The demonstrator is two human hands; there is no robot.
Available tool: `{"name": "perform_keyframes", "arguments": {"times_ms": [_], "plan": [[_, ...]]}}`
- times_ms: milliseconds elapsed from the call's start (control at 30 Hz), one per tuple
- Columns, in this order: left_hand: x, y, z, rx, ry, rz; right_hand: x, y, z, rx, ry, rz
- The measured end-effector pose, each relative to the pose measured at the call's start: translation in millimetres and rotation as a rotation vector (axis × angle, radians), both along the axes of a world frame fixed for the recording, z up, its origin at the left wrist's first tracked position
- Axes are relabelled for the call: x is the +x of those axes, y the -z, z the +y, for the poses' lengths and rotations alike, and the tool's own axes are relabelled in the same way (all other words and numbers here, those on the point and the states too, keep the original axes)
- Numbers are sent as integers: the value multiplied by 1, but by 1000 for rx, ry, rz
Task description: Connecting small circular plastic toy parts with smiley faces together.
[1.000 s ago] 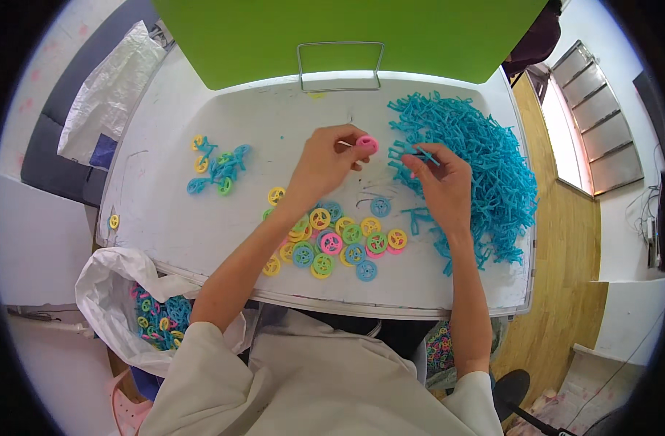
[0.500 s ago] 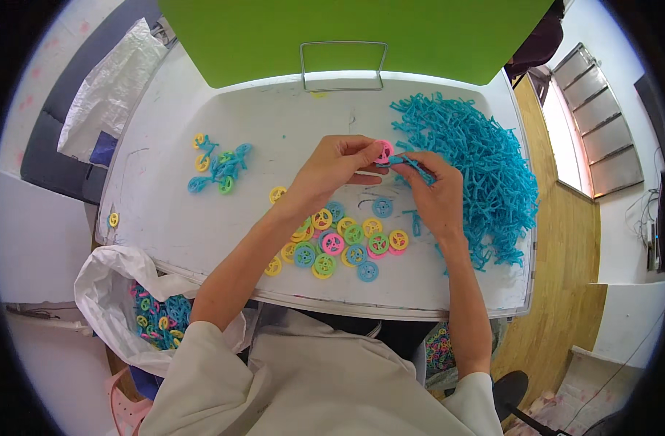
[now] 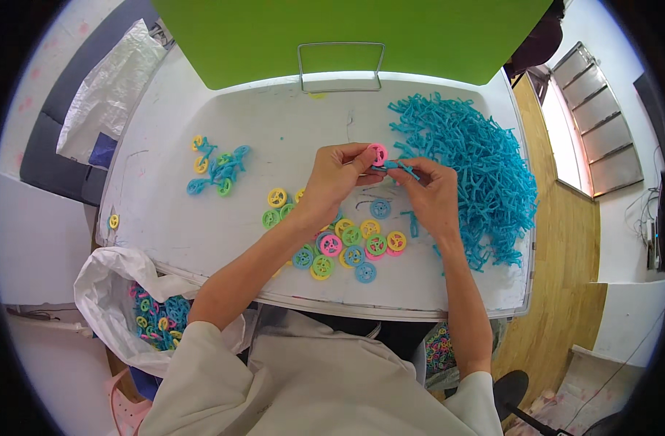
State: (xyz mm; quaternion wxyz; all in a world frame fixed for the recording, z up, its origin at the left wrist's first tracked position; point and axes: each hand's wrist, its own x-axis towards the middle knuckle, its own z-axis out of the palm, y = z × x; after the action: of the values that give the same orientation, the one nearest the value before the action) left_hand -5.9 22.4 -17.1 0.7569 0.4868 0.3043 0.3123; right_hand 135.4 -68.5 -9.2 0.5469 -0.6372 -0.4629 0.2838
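Note:
Over the middle of the white table, my left hand pinches a pink toy wheel between thumb and fingers. My right hand is closed on a blue plastic bike frame, whose end meets the wheel. Whether the two parts are joined cannot be made out. Below my hands lie loose toy wheels in yellow, green, blue and pink, some hidden by my left forearm. A big heap of blue frames spreads beside my right hand. Several blue toy bikes with wheels lie on the table's left side.
A white sack filled with blue and coloured pieces stands at the table's near left. Another container of small coloured pieces sits below the near edge. A green board with a wire handle rises at the back.
Both hands have moved slightly nearer and the left forearm has shifted, uncovering green and yellow wheels at its left while covering others. The pink wheel and blue frame stay held together.

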Motion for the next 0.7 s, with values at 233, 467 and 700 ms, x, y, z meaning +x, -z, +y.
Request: {"name": "perform_keyframes", "arguments": {"times_ms": [233, 467, 700], "plan": [[2, -3, -3, 82, -57, 26, 1, -5, -1, 29, -14, -180], [4, -9, -7, 209, -18, -1, 5, -7, -1, -106, 3, 102], [8, -15, -12, 279, -54, -74, 5, -3, -2, -58, -52, 507]]}}
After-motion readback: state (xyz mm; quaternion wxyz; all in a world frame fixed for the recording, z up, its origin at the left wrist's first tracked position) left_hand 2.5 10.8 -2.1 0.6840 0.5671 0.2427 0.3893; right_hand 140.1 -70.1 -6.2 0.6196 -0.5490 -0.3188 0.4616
